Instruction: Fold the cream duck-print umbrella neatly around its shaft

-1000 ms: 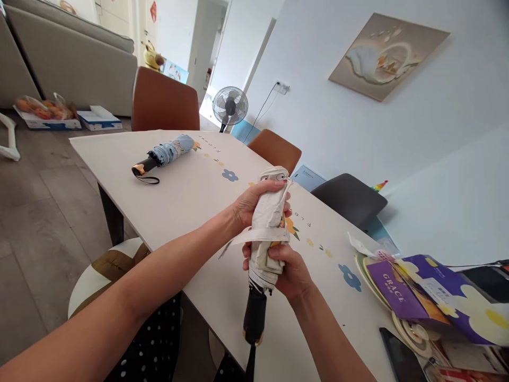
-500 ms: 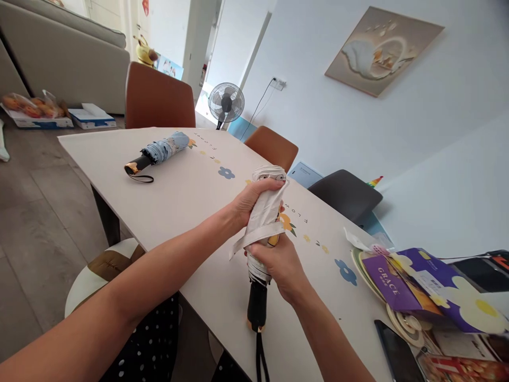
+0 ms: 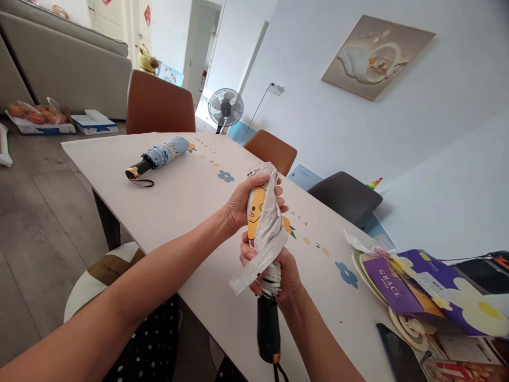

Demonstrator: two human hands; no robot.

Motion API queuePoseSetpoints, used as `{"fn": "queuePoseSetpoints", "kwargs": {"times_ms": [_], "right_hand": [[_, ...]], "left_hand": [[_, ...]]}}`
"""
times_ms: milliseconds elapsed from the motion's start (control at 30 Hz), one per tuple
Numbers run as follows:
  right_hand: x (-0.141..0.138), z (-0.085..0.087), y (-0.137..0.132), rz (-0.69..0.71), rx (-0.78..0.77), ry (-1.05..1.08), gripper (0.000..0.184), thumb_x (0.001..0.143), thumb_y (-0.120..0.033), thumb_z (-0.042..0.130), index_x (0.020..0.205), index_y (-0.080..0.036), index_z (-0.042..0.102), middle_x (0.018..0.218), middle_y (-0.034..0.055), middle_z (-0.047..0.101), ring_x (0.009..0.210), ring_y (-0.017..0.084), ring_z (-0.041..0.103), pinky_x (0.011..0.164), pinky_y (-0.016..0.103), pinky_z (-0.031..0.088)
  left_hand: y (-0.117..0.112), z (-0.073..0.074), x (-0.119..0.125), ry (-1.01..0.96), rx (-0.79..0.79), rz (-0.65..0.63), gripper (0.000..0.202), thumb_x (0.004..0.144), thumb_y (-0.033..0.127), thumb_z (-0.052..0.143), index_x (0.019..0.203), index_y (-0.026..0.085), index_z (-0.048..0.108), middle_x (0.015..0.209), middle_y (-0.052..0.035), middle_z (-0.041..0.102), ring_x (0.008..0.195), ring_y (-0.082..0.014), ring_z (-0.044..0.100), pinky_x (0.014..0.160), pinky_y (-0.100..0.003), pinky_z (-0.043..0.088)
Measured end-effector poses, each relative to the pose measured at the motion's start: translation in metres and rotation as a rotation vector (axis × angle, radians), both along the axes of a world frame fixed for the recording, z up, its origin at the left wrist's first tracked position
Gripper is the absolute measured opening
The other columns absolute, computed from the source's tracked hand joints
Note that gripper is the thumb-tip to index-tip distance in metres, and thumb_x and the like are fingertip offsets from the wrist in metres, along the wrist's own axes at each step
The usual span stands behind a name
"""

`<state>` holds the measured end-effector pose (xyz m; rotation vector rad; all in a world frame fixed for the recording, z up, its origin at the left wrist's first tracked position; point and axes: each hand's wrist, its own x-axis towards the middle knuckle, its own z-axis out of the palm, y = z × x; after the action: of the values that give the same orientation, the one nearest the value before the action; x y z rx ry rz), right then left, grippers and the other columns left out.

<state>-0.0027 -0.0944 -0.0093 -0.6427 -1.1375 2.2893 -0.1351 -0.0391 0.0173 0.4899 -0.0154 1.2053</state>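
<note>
A folded white umbrella (image 3: 270, 223) with a yellow cartoon print is held over the table, its black handle pointing down toward me. My left hand (image 3: 242, 199) is closed around its upper part, fingertips showing on the far side. Lower down, just above the handle, my right hand (image 3: 288, 273) wraps round the canopy from the right. A loose white strap (image 3: 252, 270) hangs across the fabric and sticks out to the left. Farther off on the table lies a folded blue umbrella (image 3: 165, 153) with a black handle and wrist loop.
The white table (image 3: 178, 193) has printed flowers. At its right end are a purple box (image 3: 392, 284), a black phone (image 3: 400, 350) and packaged food (image 3: 469, 369). Chairs (image 3: 161, 103) stand along the far sides, with a fan (image 3: 226, 107) behind. A round stool (image 3: 85, 286) is at lower left.
The white umbrella has turned in my hands, bringing the yellow print into view. My right hand has shifted lower round the fabric, and the handle has swung slightly right and down.
</note>
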Motion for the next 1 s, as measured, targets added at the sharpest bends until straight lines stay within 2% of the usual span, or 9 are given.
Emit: {"fn": "queuePoseSetpoints", "kwargs": {"times_ms": [233, 333, 400, 467, 533, 633, 800, 900, 1000], "right_hand": [[0.007, 0.018, 0.005, -0.15, 0.287, -0.502, 0.022, 0.066, -0.025, 0.063, 0.082, -0.014, 0.053, 0.059, 0.0032, 0.059, 0.048, 0.015, 0.056, 0.046, 0.028, 0.048], [0.003, 0.023, 0.008, -0.326, 0.479, -0.736, 0.021, 0.062, -0.016, 0.061, 0.081, -0.016, 0.053, 0.059, 0.0017, 0.058, 0.049, 0.014, 0.053, 0.044, 0.026, 0.044], [-0.001, 0.019, 0.011, -0.44, 0.643, -0.807, 0.022, 0.059, -0.014, 0.063, 0.079, -0.018, 0.053, 0.059, -0.0004, 0.056, 0.048, 0.011, 0.048, 0.041, 0.022, 0.038], [-0.003, 0.013, 0.013, -0.487, 0.695, -0.814, 0.021, 0.06, -0.016, 0.064, 0.077, -0.018, 0.052, 0.057, -0.0017, 0.054, 0.046, 0.01, 0.045, 0.039, 0.021, 0.035], [-0.003, 0.008, 0.013, -0.478, 0.623, -0.773, 0.019, 0.06, -0.015, 0.063, 0.075, -0.018, 0.052, 0.054, -0.0025, 0.052, 0.044, 0.01, 0.044, 0.038, 0.022, 0.035], [0.001, 0.006, 0.012, -0.369, 0.394, -0.592, 0.015, 0.061, -0.014, 0.061, 0.07, -0.018, 0.049, 0.048, -0.0035, 0.047, 0.039, 0.009, 0.042, 0.036, 0.022, 0.035], [0.007, 0.008, 0.011, -0.089, 0.038, -0.073, 0.023, 0.067, -0.03, 0.061, 0.083, -0.016, 0.055, 0.058, -0.0047, 0.046, 0.038, 0.005, 0.034, 0.031, 0.017, 0.033], [0.008, 0.008, 0.011, -0.034, 0.025, -0.048, 0.028, 0.068, -0.035, 0.062, 0.087, -0.014, 0.057, 0.062, -0.0029, 0.049, 0.041, 0.006, 0.039, 0.033, 0.018, 0.037], [0.008, 0.01, 0.008, -0.163, 0.195, -0.221, 0.031, 0.076, -0.042, 0.058, 0.088, -0.014, 0.057, 0.072, 0.0033, 0.057, 0.048, 0.01, 0.051, 0.041, 0.023, 0.045]], "left_hand": [[0.007, -0.002, 0.003, 0.175, -0.048, 0.149, 0.02, 0.066, 0.028, 0.065, 0.061, 0.017, 0.049, 0.052, 0.0015, 0.052, 0.046, -0.0105, 0.053, 0.049, -0.024, 0.044], [0.005, -0.001, 0.009, 0.246, -0.113, 0.332, 0.018, 0.063, 0.026, 0.067, 0.064, 0.017, 0.051, 0.053, 0.0017, 0.054, 0.047, -0.0108, 0.053, 0.049, -0.024, 0.043], [0.005, -0.002, 0.013, 0.273, -0.171, 0.495, 0.017, 0.061, 0.024, 0.068, 0.067, 0.018, 0.053, 0.055, 0.0021, 0.055, 0.049, -0.011, 0.053, 0.051, -0.024, 0.044], [0.007, -0.004, 0.015, 0.301, -0.23, 0.562, 0.018, 0.06, 0.024, 0.069, 0.068, 0.018, 0.053, 0.056, 0.0019, 0.056, 0.05, -0.0116, 0.054, 0.052, -0.025, 0.045], [0.01, -0.006, 0.013, 0.329, -0.257, 0.501, 0.02, 0.06, 0.026, 0.07, 0.068, 0.018, 0.054, 0.056, 0.0008, 0.056, 0.05, -0.0129, 0.054, 0.053, -0.028, 0.046], [0.012, -0.006, 0.008, 0.32, -0.2, 0.271, 0.026, 0.061, 0.033, 0.072, 0.072, 0.016, 0.056, 0.061, -0.0032, 0.06, 0.056, -0.0161, 0.058, 0.059, -0.032, 0.048], [0.007, -0.007, 0.007, 0.052, 0.035, -0.072, 0.027, 0.074, 0.037, 0.06, 0.087, 0.014, 0.058, 0.08, -0.0091, 0.066, 0.081, -0.0237, 0.064, 0.08, -0.043, 0.047], [0.006, -0.011, 0.009, 0.039, 0.006, -0.086, 0.022, 0.074, 0.034, 0.059, 0.082, 0.014, 0.057, 0.067, -0.005, 0.063, 0.068, -0.0201, 0.064, 0.075, -0.039, 0.049], [0.009, -0.013, 0.008, 0.151, -0.118, -0.047, 0.019, 0.071, 0.032, 0.061, 0.068, 0.014, 0.055, 0.055, -0.0035, 0.058, 0.052, -0.0153, 0.059, 0.059, -0.03, 0.049]]}}
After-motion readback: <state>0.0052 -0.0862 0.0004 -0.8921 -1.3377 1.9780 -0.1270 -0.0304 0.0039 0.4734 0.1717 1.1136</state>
